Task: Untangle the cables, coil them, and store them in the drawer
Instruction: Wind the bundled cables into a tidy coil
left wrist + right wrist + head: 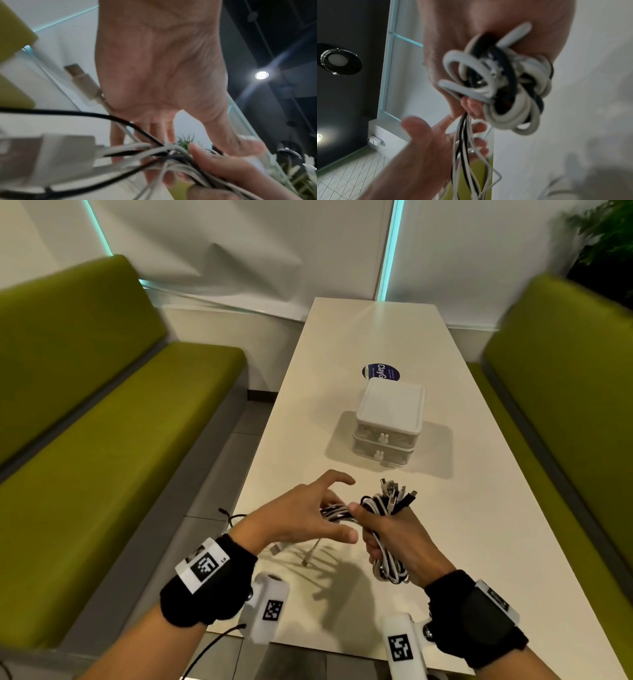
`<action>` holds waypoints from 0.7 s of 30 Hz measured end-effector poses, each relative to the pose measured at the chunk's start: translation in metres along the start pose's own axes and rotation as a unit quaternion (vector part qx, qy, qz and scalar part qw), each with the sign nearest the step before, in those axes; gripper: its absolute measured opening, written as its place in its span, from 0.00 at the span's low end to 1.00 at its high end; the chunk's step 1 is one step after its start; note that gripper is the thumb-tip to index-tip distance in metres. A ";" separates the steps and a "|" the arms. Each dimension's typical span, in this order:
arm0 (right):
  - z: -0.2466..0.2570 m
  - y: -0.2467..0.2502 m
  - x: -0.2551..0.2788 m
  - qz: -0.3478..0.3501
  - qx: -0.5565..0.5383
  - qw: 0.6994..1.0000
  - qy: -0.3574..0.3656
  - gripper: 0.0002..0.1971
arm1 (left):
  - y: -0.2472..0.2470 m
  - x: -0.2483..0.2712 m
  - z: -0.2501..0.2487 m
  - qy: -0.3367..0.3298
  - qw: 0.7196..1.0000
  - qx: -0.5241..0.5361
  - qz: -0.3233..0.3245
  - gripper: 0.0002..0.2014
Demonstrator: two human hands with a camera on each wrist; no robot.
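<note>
A tangled bundle of black and white cables point(387, 505) hangs above the near end of the white table point(376, 337). My right hand point(394, 532) grips its coiled middle point(501, 83), and several plugs stick up past the fist. Just left of it, my left hand point(329, 508) has its fingers spread, and loose strands point(154, 148) run across them. One white plug end point(305, 561) dangles below that hand. Beyond the hands stands a small white unit of two drawers point(390, 405), both closed.
A round dark blue sticker point(380, 373) lies behind the drawer unit. Green benches run along the left point(120, 440) and right point(565, 405) of the narrow table. A plant point(606, 244) stands at the far right corner.
</note>
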State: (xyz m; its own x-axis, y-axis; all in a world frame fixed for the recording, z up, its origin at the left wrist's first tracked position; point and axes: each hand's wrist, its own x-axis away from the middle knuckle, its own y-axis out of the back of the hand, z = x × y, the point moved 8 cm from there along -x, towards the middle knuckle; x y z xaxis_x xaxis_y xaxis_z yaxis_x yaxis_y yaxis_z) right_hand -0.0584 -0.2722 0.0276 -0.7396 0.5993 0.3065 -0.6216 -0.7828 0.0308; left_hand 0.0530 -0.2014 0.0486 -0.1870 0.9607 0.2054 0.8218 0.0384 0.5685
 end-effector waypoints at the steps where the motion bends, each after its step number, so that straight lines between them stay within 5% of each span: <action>1: 0.002 0.000 -0.001 -0.013 0.002 1.000 0.012 0.17 | -0.002 0.002 -0.004 0.001 1.000 -0.020 -0.016 0.44; 7: 0.004 -0.011 0.004 -0.020 -0.019 0.999 0.031 0.12 | -0.031 -0.002 -0.020 -0.024 0.976 -0.211 -0.058 0.58; 12: 0.003 -0.018 0.011 0.061 -0.050 0.997 0.013 0.20 | -0.036 0.002 -0.016 -0.044 0.987 -0.142 -0.052 0.56; 21: -0.010 -0.015 0.007 0.076 -0.043 0.993 -0.076 0.09 | -0.037 -0.001 -0.026 -0.108 0.962 -0.226 -0.107 0.48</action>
State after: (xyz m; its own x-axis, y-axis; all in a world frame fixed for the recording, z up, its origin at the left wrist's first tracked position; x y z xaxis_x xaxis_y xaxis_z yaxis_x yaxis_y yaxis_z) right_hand -0.0573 -0.2547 0.0199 -0.7827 0.4384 0.4418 -0.5311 -0.8406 -0.1067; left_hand 0.0087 -0.2113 0.0480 -0.1691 0.9808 -0.0976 0.4494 0.1649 0.8780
